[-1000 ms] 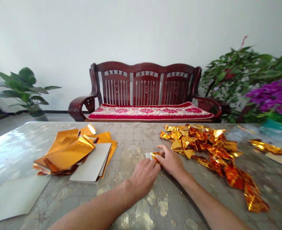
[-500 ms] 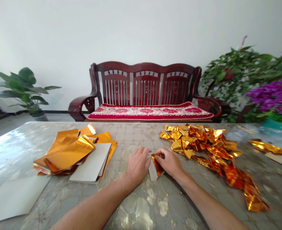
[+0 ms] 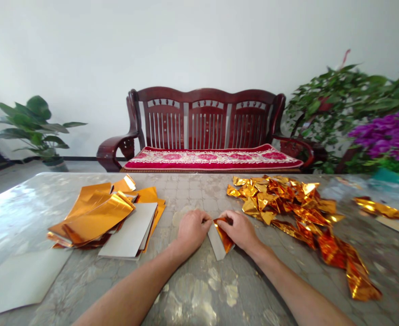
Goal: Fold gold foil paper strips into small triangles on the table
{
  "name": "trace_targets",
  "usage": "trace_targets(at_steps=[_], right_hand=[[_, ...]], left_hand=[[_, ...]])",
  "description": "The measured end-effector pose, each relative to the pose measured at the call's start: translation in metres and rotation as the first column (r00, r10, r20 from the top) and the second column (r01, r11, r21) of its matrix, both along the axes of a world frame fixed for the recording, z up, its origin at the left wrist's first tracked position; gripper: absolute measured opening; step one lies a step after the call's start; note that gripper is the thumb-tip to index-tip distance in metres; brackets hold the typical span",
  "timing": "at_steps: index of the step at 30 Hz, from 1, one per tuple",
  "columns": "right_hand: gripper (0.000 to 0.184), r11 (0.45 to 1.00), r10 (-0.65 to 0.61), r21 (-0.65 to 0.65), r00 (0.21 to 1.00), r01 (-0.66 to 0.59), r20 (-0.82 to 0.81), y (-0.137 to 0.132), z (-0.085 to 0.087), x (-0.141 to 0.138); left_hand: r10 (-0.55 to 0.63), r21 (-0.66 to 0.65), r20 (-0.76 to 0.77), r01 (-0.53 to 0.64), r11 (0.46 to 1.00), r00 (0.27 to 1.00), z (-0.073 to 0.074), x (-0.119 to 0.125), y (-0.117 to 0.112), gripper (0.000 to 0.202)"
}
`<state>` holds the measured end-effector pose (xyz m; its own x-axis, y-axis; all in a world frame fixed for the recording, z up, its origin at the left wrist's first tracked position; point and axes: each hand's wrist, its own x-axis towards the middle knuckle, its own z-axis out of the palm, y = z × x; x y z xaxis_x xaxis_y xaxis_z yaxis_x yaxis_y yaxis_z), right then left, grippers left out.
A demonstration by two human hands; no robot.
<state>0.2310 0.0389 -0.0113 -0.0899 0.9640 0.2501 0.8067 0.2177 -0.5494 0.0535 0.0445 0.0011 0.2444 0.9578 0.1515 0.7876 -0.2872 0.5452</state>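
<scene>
Foil: a folded orange-gold foil strip (image 3: 224,235) is lying slantwise on a grey card rectangle (image 3: 215,244)
Left hand (image 3: 192,231): I'm curling my fingers (image 3: 202,219) closed beside the card
Right hand (image 3: 240,232): I'm gripping the foil's top edge with my fingers (image 3: 228,217)

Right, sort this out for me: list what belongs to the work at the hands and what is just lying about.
Part of the work:
left hand
right hand
gold foil strip on grey card
heap of creased gold foil
stack of gold foil sheets and grey card

Just lying about:
wooden bench with red cushion
potted green plant
purple flowers
</scene>
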Motion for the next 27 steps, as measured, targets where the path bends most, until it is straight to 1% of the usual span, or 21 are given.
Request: trace_targets(at_steps=[7, 12, 16, 21, 27], right_hand=[[0.013, 1.000, 0.016, -0.005, 1.000, -0.016, -0.005, 0.000, 0.000, -0.001], [0.010, 1.000, 0.006, 0.024, 1.000, -0.006, 0.022, -0.002, 0.001, -0.002], [0.009, 0.998, 0.008, 0.067, 0.999, -0.011, 0.038, -0.004, 0.002, -0.004], [0.009, 0.990, 0.017, 0.138, 0.998, -0.026, 0.068, -0.007, 0.004, -0.005], [0.010, 0.962, 0.067, 0.251, 0.982, -0.111, 0.176, -0.011, 0.006, -0.006]], left_hand=[[-0.028, -0.002, -0.034, 0.028, 1.000, 0.999, 0.001, 0.001, -0.001, 0.022], [-0.027, -0.016, -0.029, 0.026, 1.000, 0.999, 0.001, 0.000, -0.001, 0.021], [-0.029, -0.016, -0.032, 0.029, 0.999, 0.999, 0.001, -0.002, -0.001, 0.023], [-0.007, 0.023, -0.091, 0.009, 1.000, 0.996, 0.001, -0.003, -0.001, 0.022], [0.028, 0.020, -0.141, -0.025, 0.999, 0.990, 0.003, -0.002, -0.002, 0.023]])
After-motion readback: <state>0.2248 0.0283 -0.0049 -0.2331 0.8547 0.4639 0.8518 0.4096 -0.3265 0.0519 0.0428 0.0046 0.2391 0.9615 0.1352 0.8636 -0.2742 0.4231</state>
